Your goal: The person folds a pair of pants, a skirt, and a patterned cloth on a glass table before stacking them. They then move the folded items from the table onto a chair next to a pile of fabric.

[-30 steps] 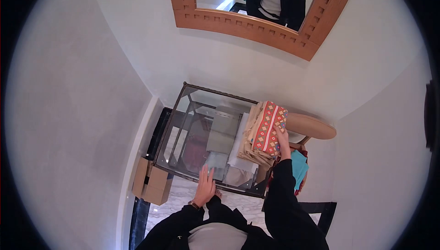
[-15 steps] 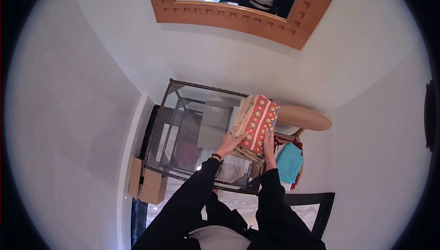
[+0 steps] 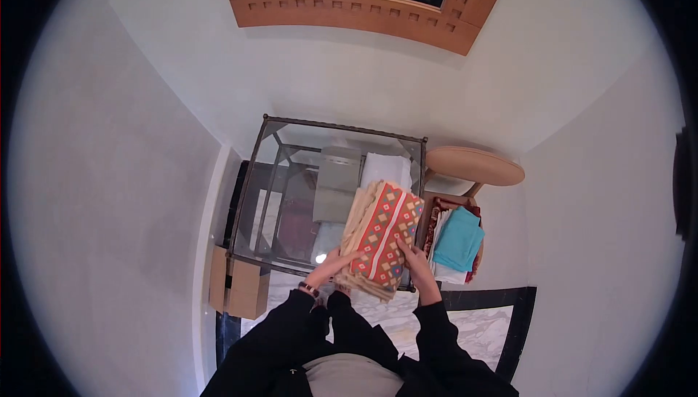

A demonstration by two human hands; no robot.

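Note:
A thick folded cloth bundle (image 3: 382,233), beige with a red, diamond-patterned band, is held between my two hands over the right front part of the glass table (image 3: 291,179). My left hand (image 3: 331,265) grips its left side, fingers on the top face. On the right side, my right hand (image 3: 420,270) holds it with fingers on the patterned face. Behind the bundle, a white folded cloth (image 3: 387,169) shows on the table. The undersides of both hands are hidden.
Right of the table, a chair (image 3: 476,166) bears a stack with a turquoise cloth (image 3: 459,239). A grey-green flat item (image 3: 338,186) is at the table's middle. Cardboard boxes (image 3: 246,291) stand at the front left. A wood-framed mirror (image 3: 349,15) hangs above.
Both hands have brought the bundle toward my body and slightly left. The white cloth behind it and the table's right back corner now show more fully.

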